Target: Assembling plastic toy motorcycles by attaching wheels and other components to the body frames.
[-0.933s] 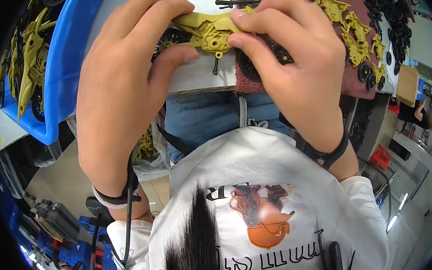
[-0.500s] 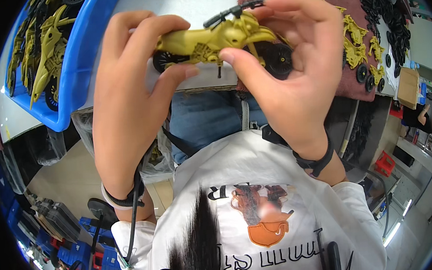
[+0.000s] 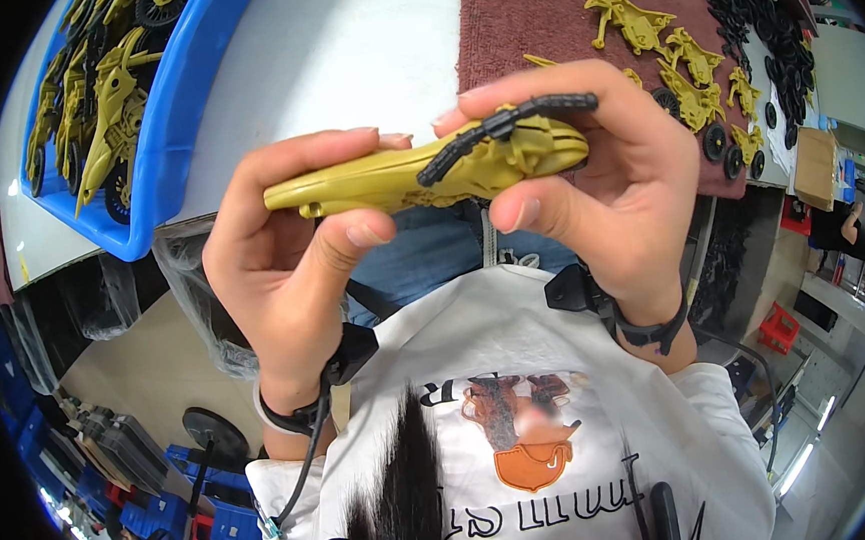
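Between my two hands is a yellow-green toy motorcycle (image 3: 376, 181) with black handlebars (image 3: 503, 125), seen from above over the table's near edge. My left hand (image 3: 285, 245) grips its narrow rear end, thumb on the near side and fingers on the far side. Around the front end closes my right hand (image 3: 612, 182), its thumb below the handlebars and its fingers behind them. The toy's wheels are mostly hidden beneath the body and my fingers.
At the left stands a blue bin (image 3: 168, 138) with several assembled toy motorcycles (image 3: 116, 112). On the right, a maroon cloth (image 3: 506, 24) carries loose yellow body parts (image 3: 631, 20) and black wheels (image 3: 714, 140). Black parts (image 3: 735, 8) are heaped beyond it.
The toy motorcycle has been rolled from a side view to its top, and both hands have come down nearer my body with it. Both hands keep their hold.
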Motion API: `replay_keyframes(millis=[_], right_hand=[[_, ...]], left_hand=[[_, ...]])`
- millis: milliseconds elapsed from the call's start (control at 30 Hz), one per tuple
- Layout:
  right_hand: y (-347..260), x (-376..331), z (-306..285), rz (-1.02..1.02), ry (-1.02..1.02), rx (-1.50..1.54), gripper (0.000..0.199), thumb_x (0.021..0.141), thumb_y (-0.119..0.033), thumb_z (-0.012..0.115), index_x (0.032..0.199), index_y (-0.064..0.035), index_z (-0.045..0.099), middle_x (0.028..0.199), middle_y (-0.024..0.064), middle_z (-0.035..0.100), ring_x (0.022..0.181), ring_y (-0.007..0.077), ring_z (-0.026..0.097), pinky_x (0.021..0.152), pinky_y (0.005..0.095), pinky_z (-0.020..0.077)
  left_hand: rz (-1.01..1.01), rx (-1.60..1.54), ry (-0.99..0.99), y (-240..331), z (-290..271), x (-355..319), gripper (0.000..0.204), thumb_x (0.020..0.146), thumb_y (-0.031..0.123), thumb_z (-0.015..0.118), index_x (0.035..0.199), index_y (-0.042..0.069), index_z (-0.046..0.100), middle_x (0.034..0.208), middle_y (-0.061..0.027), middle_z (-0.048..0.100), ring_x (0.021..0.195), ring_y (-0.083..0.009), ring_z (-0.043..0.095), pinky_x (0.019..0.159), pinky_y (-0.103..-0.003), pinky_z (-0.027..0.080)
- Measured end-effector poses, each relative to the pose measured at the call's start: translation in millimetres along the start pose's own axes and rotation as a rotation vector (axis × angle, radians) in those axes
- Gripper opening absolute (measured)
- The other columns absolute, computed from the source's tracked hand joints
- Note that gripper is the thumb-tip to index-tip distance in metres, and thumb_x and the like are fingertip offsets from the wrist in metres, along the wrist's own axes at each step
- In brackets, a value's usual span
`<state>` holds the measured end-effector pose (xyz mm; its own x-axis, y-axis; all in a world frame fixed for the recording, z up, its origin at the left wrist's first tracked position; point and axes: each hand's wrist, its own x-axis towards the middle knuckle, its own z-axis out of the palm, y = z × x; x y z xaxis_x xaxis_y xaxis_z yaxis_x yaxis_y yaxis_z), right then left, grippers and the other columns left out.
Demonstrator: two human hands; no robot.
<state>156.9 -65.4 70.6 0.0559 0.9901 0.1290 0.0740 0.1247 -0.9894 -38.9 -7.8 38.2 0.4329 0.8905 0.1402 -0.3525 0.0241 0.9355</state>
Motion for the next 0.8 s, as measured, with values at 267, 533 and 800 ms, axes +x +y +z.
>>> replay_keyframes(millis=[267,533,800], right_hand=[[-5.8,-15.0,0.1,-0.084,0.094,-0.097,0.045,0.078,-0.012,0.080,0.111,0.0081,0.057,0.105,0.0180,0.063,0.092,0.0238,0.068,0.081,0.0300,0.0551],[-0.8,-13.5,-7.8,0.209,0.248,0.525,0.041,0.080,-0.008,0.073,0.114,0.0032,0.053,0.116,0.0179,0.061,0.106,0.0206,0.060,0.097,0.0353,0.0457],[11.8,-18.1,-7.5,0.040,0.137,0.309,0.047,0.082,0.003,0.069,0.126,0.0024,0.053,0.119,0.0093,0.059,0.112,0.0170,0.056,0.097,0.0304,0.0456]], left_hand=[[0.065,0.027,-0.043,1.1,8.8,-1.5,0.039,0.083,0.010,0.076,0.111,-0.009,0.056,0.106,-0.0177,0.063,0.097,-0.0229,0.066,0.085,-0.030,0.052],[-0.215,-0.214,-0.005,0.0,20.1,-0.2,0.054,0.074,0.011,0.082,0.118,-0.007,0.057,0.112,-0.0130,0.064,0.100,-0.0208,0.063,0.093,-0.033,0.046],[-0.209,-0.033,0.077,-3.6,34.1,-1.4,0.045,0.075,-0.001,0.079,0.115,-0.005,0.059,0.108,-0.0103,0.065,0.100,-0.0167,0.061,0.093,-0.031,0.046]])
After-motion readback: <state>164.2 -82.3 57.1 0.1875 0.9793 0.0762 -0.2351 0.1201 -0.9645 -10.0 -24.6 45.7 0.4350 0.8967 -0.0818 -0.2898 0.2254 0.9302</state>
